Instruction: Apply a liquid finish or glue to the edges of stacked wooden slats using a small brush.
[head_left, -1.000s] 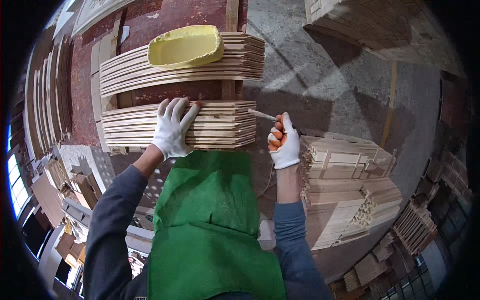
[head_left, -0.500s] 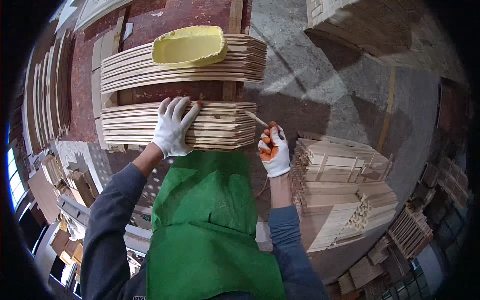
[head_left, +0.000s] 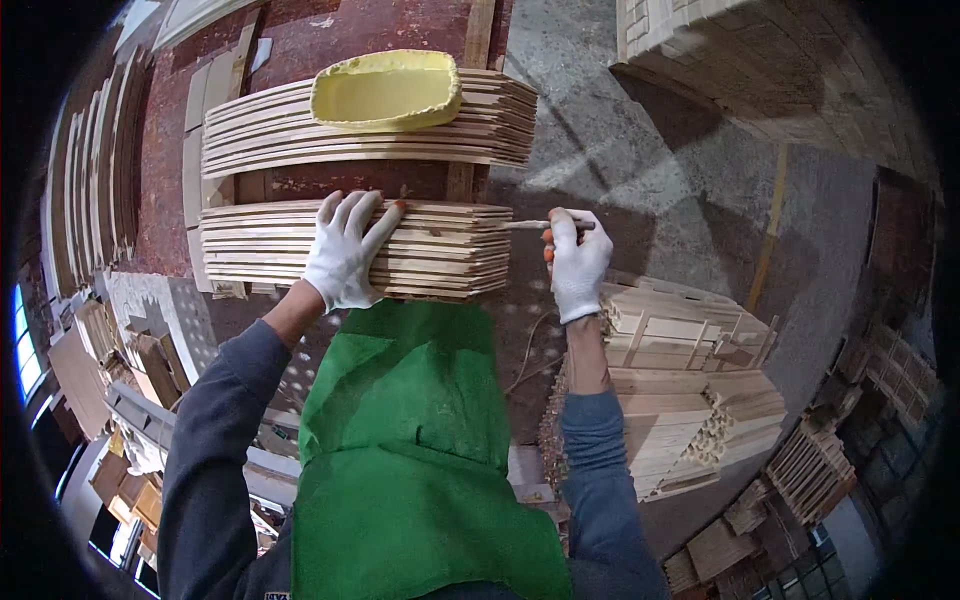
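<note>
My left hand (head_left: pixel 347 252), in a white glove, lies with fingers spread on top of the near stack of thin wooden slats (head_left: pixel 440 250). My right hand (head_left: pixel 580 262), gloved in white with orange fingertips, is closed round a slim brush (head_left: pixel 530 225). The brush lies almost level, its pale tip at the right ends of the slats, near the far side of the stack. Behind this stack is a second stack of slats (head_left: pixel 270 140). A yellow tub (head_left: pixel 385 100) with a rough, crusted rim sits on it.
Both stacks lie across wooden battens (head_left: pixel 460 182) on a worn red table (head_left: pixel 330 183). More slats (head_left: pixel 95 180) stand at the far left. To the right, bundled timber (head_left: pixel 690 400) is piled low on the floor, and a large pale stack (head_left: pixel 740 70) stands at the far right.
My right hand has moved right and away from me, turning its back upward. The brush has swung from slanted to nearly level at the slat ends. My left hand has stayed put.
</note>
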